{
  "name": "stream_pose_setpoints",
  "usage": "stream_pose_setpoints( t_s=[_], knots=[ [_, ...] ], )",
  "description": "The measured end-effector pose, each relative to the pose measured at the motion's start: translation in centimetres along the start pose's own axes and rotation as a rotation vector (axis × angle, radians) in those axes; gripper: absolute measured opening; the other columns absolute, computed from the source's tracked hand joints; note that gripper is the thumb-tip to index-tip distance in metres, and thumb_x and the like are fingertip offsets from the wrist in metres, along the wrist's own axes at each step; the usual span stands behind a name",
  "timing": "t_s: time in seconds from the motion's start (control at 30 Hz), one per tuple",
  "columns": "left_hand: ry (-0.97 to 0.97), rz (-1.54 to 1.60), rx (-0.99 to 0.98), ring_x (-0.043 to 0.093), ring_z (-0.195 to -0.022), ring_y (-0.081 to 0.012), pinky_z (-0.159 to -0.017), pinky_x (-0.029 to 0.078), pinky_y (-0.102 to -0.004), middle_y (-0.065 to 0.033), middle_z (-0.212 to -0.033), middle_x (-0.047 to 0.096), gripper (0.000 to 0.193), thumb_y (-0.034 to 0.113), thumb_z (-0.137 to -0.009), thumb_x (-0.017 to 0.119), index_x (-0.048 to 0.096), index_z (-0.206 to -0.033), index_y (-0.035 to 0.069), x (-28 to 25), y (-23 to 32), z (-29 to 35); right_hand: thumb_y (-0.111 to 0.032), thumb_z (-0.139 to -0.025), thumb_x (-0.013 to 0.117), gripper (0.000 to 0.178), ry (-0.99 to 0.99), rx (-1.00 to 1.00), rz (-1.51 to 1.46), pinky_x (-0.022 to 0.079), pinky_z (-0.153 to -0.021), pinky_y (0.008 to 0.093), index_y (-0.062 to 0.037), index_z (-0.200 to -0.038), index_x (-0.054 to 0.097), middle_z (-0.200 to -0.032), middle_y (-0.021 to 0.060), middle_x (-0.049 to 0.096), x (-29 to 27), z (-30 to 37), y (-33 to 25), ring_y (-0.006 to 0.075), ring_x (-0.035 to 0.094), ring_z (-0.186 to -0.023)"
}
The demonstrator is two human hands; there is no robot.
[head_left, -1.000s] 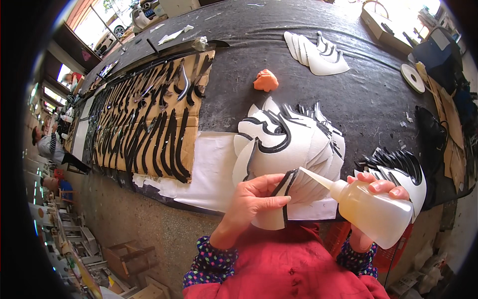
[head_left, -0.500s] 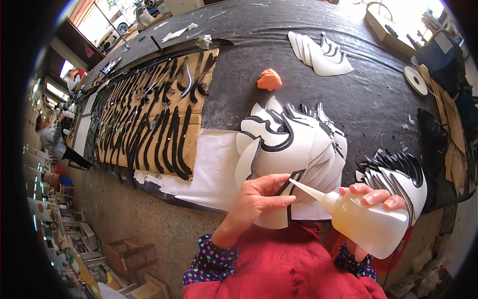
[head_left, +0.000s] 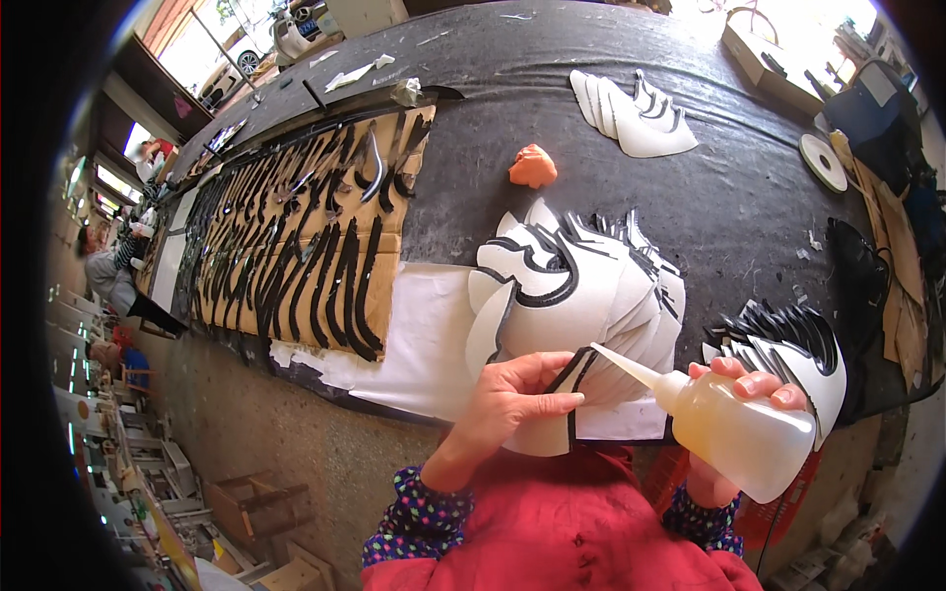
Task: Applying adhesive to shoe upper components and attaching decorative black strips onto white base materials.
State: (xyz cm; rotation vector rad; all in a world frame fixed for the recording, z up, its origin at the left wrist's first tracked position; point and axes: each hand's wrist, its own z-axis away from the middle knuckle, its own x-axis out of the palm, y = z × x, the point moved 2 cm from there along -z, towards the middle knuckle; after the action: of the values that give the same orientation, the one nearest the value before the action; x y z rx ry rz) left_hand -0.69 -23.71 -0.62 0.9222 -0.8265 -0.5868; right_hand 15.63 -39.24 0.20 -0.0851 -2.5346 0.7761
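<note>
My left hand (head_left: pixel 507 399) pinches a white curved piece (head_left: pixel 542 436) with a black strip along its edge, between thumb and fingers. My right hand (head_left: pixel 747 386) is wrapped round a translucent squeeze bottle (head_left: pixel 744 438) holding pale yellowish liquid. The bottle lies tilted, its long pointed nozzle (head_left: pixel 631 366) aimed left. The nozzle tip is at the upper end of the black strip; whether it touches I cannot tell. Just beyond my hands lies a fanned pile of white pieces with black edging (head_left: pixel 562 315). Part of the held piece is hidden behind my left fingers.
Rows of black curved strips (head_left: pixel 340 286) lie on cardboard at the left. Another stack of white pieces (head_left: pixel 808 360) sits right of the bottle. Farther off are an orange lump (head_left: pixel 532 165), more white pieces (head_left: pixel 641 123) and a white roll (head_left: pixel 822 162). A person (head_left: pixel 113 271) stands far left.
The bottle has shifted slightly right, and its nozzle tip has moved right along the black strip to its upper end. My left hand keeps its hold on the white piece.
</note>
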Motion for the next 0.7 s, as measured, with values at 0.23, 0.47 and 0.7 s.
stream_pose_setpoints(
  t_s=[0.23, 0.47, 0.7],
  knots=[
    [0.029, -0.093, -0.027, 0.06, -0.078, -0.0079, -0.073, 0.048, -0.0207, -0.005, -0.089, 0.066, 0.029, 0.0, -0.075, 0.069, 0.062, -0.104, -0.003, 0.1, 0.4, 0.0, -0.027, -0.061, 0.084, 0.078, 0.096, 0.05, 0.053, 0.043, -0.092, 0.0527, -0.0129, -0.119, 0.034, -0.111, 0.0166, 0.051, 0.6, 0.0, 0.1, 0.0416, 0.048, -0.111],
    [0.282, -0.195, 0.252, 0.058, -0.072, -0.0067, -0.065, 0.046, -0.0188, -0.0024, -0.08, 0.063, 0.023, 0.003, -0.079, 0.066, 0.062, -0.101, -0.002, -0.8, 7.3, -0.6, -0.049, -0.066, 0.075, 0.079, 0.393, 0.038, 0.443, 0.039, -0.096, 0.0502, -0.0116, -0.123, 0.036, -0.118, 0.0115, 0.048, -3.9, -2.7, 1.1, 0.0353, 0.044, -0.117],
    [0.366, -0.242, 0.869, 0.054, -0.064, -0.0035, -0.057, 0.043, -0.0161, -0.0009, -0.077, 0.063, 0.023, 0.009, -0.081, 0.067, 0.062, -0.101, -0.002, -0.8, 19.4, -10.3, -0.042, -0.064, 0.078, 0.08, 0.571, 0.041, 0.32, 0.035, -0.101, 0.0475, -0.0106, -0.125, 0.036, -0.121, 0.0101, 0.048, -9.7, -6.2, 4.0, 0.0352, 0.043, -0.12]
  ],
)
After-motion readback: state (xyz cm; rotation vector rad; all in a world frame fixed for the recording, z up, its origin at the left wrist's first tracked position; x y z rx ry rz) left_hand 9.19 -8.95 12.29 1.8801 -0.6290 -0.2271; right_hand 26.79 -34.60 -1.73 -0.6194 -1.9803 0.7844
